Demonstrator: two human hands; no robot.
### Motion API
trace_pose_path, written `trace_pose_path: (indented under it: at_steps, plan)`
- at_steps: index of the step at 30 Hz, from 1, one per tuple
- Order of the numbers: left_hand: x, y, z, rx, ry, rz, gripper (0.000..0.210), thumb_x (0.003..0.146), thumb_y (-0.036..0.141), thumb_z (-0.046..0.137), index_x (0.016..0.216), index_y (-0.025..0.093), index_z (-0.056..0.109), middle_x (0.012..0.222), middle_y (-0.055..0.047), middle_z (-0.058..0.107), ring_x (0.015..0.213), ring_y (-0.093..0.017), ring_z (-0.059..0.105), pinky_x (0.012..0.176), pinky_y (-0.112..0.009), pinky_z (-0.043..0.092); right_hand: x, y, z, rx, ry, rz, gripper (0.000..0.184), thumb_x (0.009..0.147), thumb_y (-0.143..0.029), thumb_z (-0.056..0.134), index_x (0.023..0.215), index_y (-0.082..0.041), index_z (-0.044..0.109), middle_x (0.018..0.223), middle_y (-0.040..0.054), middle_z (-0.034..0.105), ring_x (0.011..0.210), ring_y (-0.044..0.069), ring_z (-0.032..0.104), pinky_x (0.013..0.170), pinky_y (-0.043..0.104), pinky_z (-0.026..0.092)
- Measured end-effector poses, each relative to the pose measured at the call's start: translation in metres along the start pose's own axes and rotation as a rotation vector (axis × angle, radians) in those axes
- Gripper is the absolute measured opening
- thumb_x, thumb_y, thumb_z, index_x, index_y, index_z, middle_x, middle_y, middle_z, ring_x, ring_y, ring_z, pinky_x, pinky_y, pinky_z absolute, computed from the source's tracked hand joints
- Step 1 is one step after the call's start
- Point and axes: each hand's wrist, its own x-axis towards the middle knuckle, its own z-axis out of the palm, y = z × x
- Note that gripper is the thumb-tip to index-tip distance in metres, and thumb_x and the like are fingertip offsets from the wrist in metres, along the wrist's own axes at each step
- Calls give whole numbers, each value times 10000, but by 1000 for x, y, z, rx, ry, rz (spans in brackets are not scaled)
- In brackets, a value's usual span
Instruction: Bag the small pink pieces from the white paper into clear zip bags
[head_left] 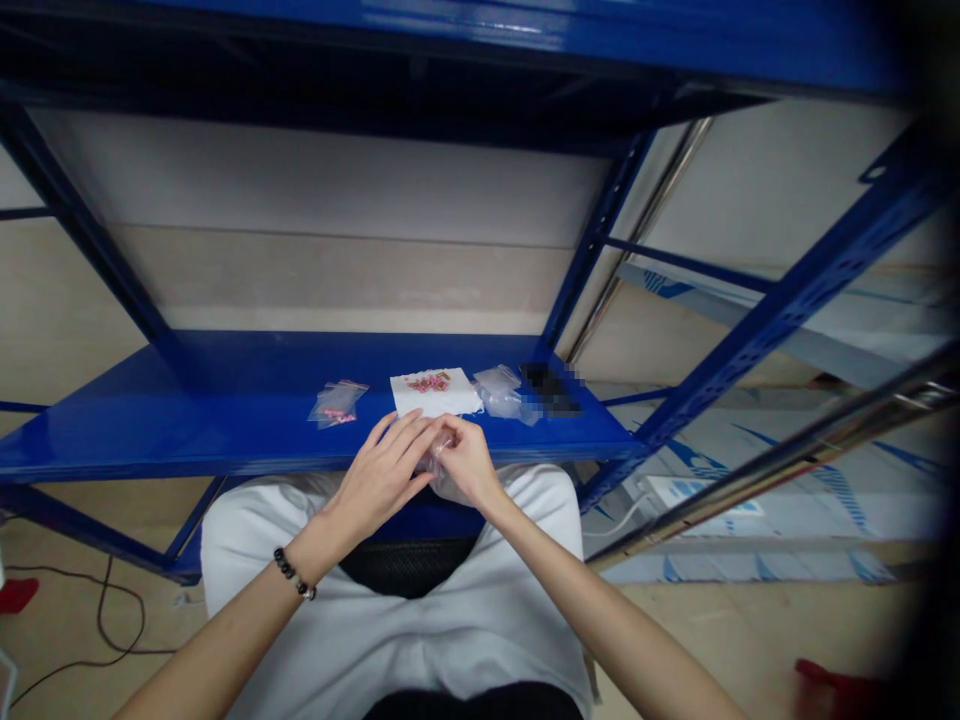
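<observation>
Between my hands, at the shelf's front edge, is a crumpled clear plastic bag [433,458]. My left hand [382,468], with a dark bead bracelet at the wrist, has its fingers extended over the bag and the thumb below it. My right hand [466,462] pinches the bag from the other side, fingers curled. Part of the bag is hidden by the hands. Just beyond them lies a white paper sheet [403,400] with a small heap of pink and brownish pieces [429,382], too small to make out.
On the blue shelf [247,400], a small zip bag [337,402] with pink pieces lies left. Several clear bags [499,390] and a dark, pixelated object [551,388] lie right. An upper blue shelf [465,30] hangs overhead; uprights [600,240] stand at the sides.
</observation>
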Motion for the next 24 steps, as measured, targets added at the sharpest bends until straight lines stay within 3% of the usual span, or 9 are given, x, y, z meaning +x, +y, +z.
trace_pose_path:
  at_steps: [5, 10, 14, 18, 21, 24]
  plan:
    - [-22, -9, 14, -43, 61, -61, 457, 964, 300, 526, 1394, 165, 449, 1109, -129, 634, 1057, -266, 584, 960, -433, 464, -3, 7, 1, 148, -146, 156, 292, 664, -157, 625, 956, -176, 627, 605, -49, 631, 499, 115, 567, 525, 223, 462]
    - [-31, -11, 19, -114, -11, -111, 574, 970, 357, 517, 1490, 192, 339, 1135, -135, 622, 1040, -271, 583, 902, -423, 471, -7, 0, -1, 204, -229, 205, 280, 744, -233, 667, 1018, -189, 624, 597, -36, 646, 523, 144, 628, 539, 247, 496]
    - [-31, -10, 24, -213, 15, -231, 535, 964, 398, 517, 1447, 196, 408, 1053, -114, 623, 989, -267, 590, 869, -411, 478, -7, 1, -2, 175, -221, 201, 329, 792, -314, 684, 1092, -194, 622, 633, -20, 665, 588, 165, 679, 536, 239, 510]
    - [-26, -8, 22, -462, 34, -427, 414, 989, 361, 461, 1378, 222, 481, 1141, -100, 616, 1045, -231, 596, 903, -357, 482, -2, 5, -8, 190, -169, 236, 377, 817, -381, 680, 1128, -187, 589, 694, 6, 704, 550, 153, 675, 480, 217, 494]
    - [-23, -9, 18, -584, 31, -517, 398, 955, 399, 531, 1317, 231, 533, 1158, -80, 624, 1003, -214, 610, 869, -328, 485, 2, 4, -14, 222, -134, 253, 355, 830, -395, 666, 1097, -175, 584, 717, 23, 717, 566, 153, 686, 466, 200, 484]
    - [-22, -10, 17, -644, 12, -546, 470, 892, 436, 632, 1305, 232, 539, 1144, -71, 627, 957, -207, 610, 829, -313, 484, 2, 3, -15, 232, -178, 239, 316, 840, -402, 661, 1049, -170, 608, 749, 32, 718, 584, 150, 686, 472, 203, 490]
